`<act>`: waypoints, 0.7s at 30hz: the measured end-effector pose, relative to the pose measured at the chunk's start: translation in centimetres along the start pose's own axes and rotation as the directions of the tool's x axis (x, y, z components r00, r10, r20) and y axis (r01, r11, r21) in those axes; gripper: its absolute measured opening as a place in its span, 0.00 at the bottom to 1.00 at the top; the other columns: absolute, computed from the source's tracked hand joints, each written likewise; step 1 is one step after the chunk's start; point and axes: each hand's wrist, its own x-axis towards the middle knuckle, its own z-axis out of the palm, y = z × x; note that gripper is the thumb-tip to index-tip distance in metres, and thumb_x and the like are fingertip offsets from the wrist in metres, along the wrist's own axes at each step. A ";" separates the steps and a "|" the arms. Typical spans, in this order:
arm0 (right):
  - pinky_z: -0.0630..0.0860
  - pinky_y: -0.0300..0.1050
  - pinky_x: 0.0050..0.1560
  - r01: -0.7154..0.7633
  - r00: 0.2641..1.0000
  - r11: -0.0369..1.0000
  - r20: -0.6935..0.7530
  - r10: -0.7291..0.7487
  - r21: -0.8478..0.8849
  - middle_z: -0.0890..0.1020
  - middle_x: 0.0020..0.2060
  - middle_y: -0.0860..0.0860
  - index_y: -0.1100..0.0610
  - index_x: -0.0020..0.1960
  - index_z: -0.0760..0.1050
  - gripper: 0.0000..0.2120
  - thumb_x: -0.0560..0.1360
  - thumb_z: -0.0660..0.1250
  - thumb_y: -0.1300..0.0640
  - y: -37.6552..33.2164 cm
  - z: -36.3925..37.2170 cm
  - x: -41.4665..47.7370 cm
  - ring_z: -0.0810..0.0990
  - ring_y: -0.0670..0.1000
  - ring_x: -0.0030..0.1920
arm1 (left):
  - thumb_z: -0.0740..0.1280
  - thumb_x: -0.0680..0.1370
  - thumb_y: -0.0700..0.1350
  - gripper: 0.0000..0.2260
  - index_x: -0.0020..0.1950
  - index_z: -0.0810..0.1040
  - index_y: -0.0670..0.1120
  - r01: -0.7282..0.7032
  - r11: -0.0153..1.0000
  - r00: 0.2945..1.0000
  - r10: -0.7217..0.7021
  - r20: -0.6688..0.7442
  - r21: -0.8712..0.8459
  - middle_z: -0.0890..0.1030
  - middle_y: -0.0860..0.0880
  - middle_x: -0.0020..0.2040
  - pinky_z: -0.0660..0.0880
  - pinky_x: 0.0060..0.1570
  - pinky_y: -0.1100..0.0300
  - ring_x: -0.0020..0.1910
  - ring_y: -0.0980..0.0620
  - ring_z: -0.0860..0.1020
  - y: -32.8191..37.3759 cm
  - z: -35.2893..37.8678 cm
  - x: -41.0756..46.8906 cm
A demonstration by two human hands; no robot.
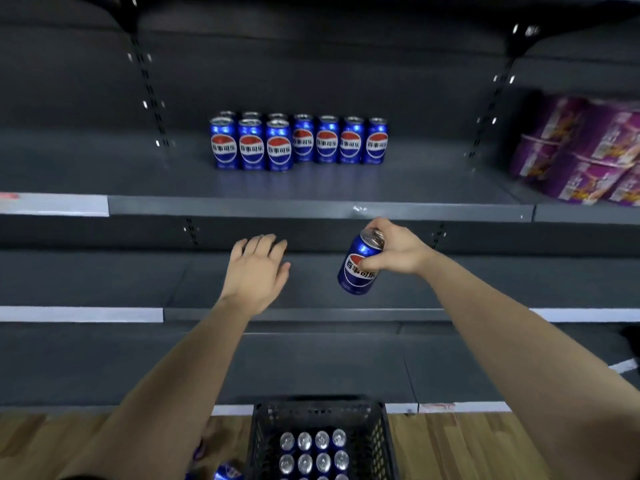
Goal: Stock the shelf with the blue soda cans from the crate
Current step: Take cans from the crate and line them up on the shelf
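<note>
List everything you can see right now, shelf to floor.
shelf: several tiers, dark grey
shelved soda cans: ten, blue, mid-shelf, three standing in front
purple packs: several, blurred, shelf's right end
crate: one, black, on wooden floor
crate cans: eight-plus, silver tops, inside crate
floor can: at least one, blue, left of crate
held soda can: one, blue, tilted, below that shelf's edge
left grip: empty, fingers straight
right grip: curled round held soda can
</note>
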 end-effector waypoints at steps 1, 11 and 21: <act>0.78 0.47 0.51 0.011 1.000 1.000 -0.016 -0.011 -0.005 0.81 0.50 0.50 0.52 0.60 0.69 0.28 0.64 0.77 0.54 -1.1 -0.6 1.1 0.80 0.51 0.50 | 0.57 0.78 0.52 0.20 0.63 0.77 0.43 -0.009 1.000 1.000 0.009 -0.025 -0.003 0.77 0.43 0.61 0.66 0.61 0.46 0.61 0.42 0.75 -0.9 -0.4 1.2; 0.69 0.40 0.43 0.061 0.980 0.995 -0.185 -0.074 -0.074 0.78 0.51 0.48 0.53 0.63 0.70 0.26 0.68 0.75 0.53 -9.5 -5.3 10.0 0.77 0.50 0.51 | 0.59 0.79 0.52 0.22 0.71 0.70 0.44 -0.058 0.997 0.998 0.060 -0.026 0.049 0.73 0.45 0.68 0.61 0.67 0.46 0.68 0.45 0.69 -8.1 -1.3 11.1; 0.75 0.48 0.56 -0.052 0.964 0.998 -0.262 0.038 -0.044 0.77 0.57 0.51 0.57 0.69 0.64 0.37 0.65 0.77 0.50 -9.3 -3.3 17.1 0.76 0.52 0.58 | 0.54 0.81 0.55 0.23 0.73 0.67 0.46 -0.039 0.999 0.999 0.038 0.016 0.019 0.72 0.47 0.70 0.58 0.68 0.47 0.70 0.48 0.67 -10.9 2.2 14.7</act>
